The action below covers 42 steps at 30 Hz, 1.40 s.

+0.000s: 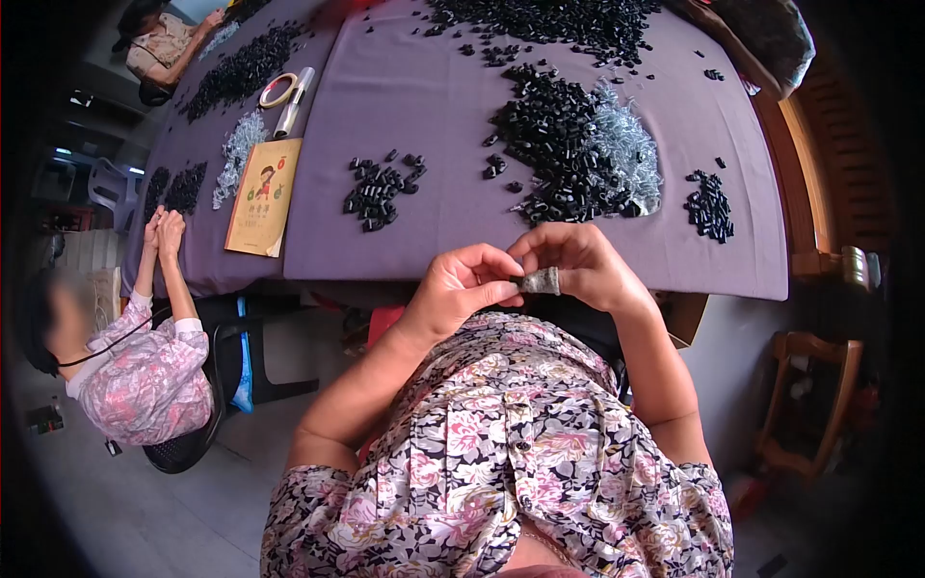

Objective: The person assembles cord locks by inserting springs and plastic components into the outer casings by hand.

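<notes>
My left hand and my right hand meet just off the near edge of the table, fingertips pinched together. A grey cloth finger cover wraps my right thumb. Whatever sits between the fingertips is mostly hidden; only a tiny dark bit shows. Beyond my hands lies a large pile of small black parts, with a heap of thin clear plastic pieces against its right side. Smaller groups of black parts lie to the left and to the right.
On the purple tablecloth, a yellow booklet, a tape roll and a clear-wrapped roll lie left. More black parts spread along the back. One person sits at left, hands together; another sits far left.
</notes>
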Tool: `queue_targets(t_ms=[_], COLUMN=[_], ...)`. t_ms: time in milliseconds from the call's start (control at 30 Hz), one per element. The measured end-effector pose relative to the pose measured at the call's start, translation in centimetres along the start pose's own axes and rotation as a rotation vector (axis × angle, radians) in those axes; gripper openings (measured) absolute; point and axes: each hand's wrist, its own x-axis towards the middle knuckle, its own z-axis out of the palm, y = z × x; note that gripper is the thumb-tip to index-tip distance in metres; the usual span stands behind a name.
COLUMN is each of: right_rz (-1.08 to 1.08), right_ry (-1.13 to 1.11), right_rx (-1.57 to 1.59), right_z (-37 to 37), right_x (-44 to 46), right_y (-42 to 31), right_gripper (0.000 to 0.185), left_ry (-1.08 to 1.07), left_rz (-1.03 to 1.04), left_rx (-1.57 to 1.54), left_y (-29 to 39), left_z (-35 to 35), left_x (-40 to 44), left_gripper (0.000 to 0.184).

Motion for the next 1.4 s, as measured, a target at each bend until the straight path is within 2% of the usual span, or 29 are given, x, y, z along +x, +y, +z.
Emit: queue_targets(t_ms=[100, 200, 300, 333, 467, 700, 900, 1000, 1033, 1167, 1300, 1400], right_rz=[0.029, 0.024, -0.062, -0.056, -0.067, -0.228, -0.209, -0.282, -0.313, -0.228, -0.222, -0.258], right_ry=[0.021, 0.228, 0.306, 0.302, 0.291, 0.318, 0.314, 0.244, 0.321, 0.469, 0.413, 0.321], right_rx=[0.022, -0.086, -0.505, -0.599, -0.595, -0.671, -0.638, -0.741, -0.886, -1.263, -1.519, -1.402], right_z=[0.1, 2.0, 2.2, 2.2, 2.5, 2.7, 2.4, 1.0, 0.2, -3.3, -4.0, -3.7], right_x=[-0.1, 0.3, 0.7, 0.8, 1.2, 2.4, 3.4, 4.4, 4.9, 7.2, 8.4, 8.1], right_y=[0.4, 0.0, -0.1, -0.4, -0.9, -0.5, -0.7, -1.7, -1.8, -2.5, -1.0, -1.2], right_gripper=[0.029, 0.023, 0.019, 0.017, 0.020, 0.030, 0.030, 0.026, 0.022, 0.020, 0.019, 0.021], left_ry=[0.033, 0.099, 0.136, 0.152, 0.164, 0.166, 0.134, 0.177, 0.174, 0.166, 0.216, 0.219], left_rz=[0.038, 0.101, 0.159, 0.153, 0.066, -0.036, -0.063, -0.068, -0.062, -0.027, -0.039, -0.031], left_rx=[-0.011, 0.026, 0.047, 0.046, -0.014, -0.041, -0.005, 0.008, 0.038, 0.084, 0.050, 0.060], left_y=[-0.3, -0.7, -0.6, -0.7, 0.4, 1.6, 2.7, 2.5, 2.3, 1.9, 2.2, 2.2], left_z=[-0.3, -0.8, -0.6, -0.7, -0.8, -2.3, -2.8, -3.1, -3.3, -3.5, -3.4, -3.5], left_x=[0.0, 0.6, 0.9, 1.0, 0.7, 1.6, 2.3, 2.6, 2.6, 2.6, 2.5, 2.4], left_gripper=[0.016, 0.017, 0.019, 0.019, 0.021, 0.024, 0.027, 0.025, 0.024, 0.019, 0.014, 0.014])
